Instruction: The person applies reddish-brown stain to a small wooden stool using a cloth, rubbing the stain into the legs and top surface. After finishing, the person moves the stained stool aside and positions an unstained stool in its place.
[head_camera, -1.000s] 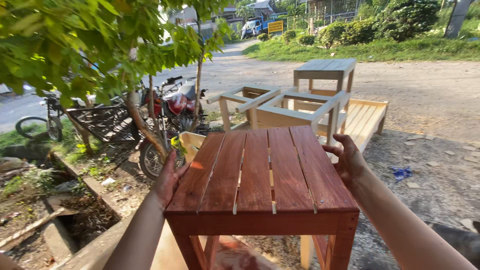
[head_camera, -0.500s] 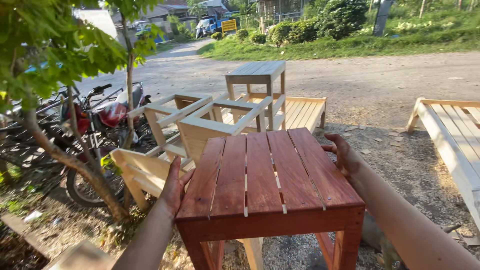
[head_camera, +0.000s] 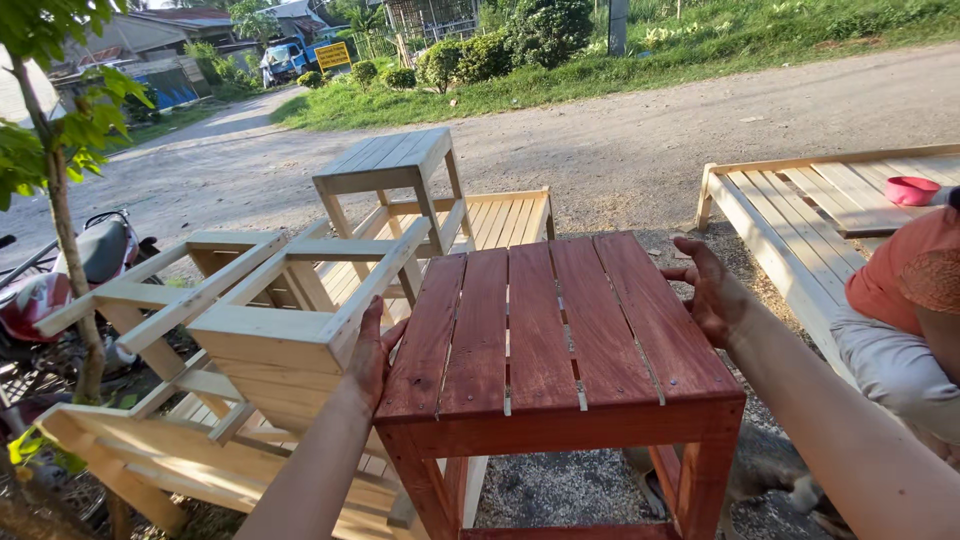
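I carry a small red-brown stained wooden table with a slatted top, held up in front of me over gravel ground. My left hand grips its left edge, fingers curled under the top. On the right edge my right hand clasps the table, thumb over the slats. Both forearms reach in from the bottom of the view.
Unstained wooden chair frames lie piled at the left. A pale slatted stool stands behind them on a flat slatted panel. Another panel with a pink bowl lies right, beside a person in orange. Motorbike and tree far left.
The view has swung right while I carry the table: the tree and motorbike slid to the far left, and the right panel and the seated person came into view.
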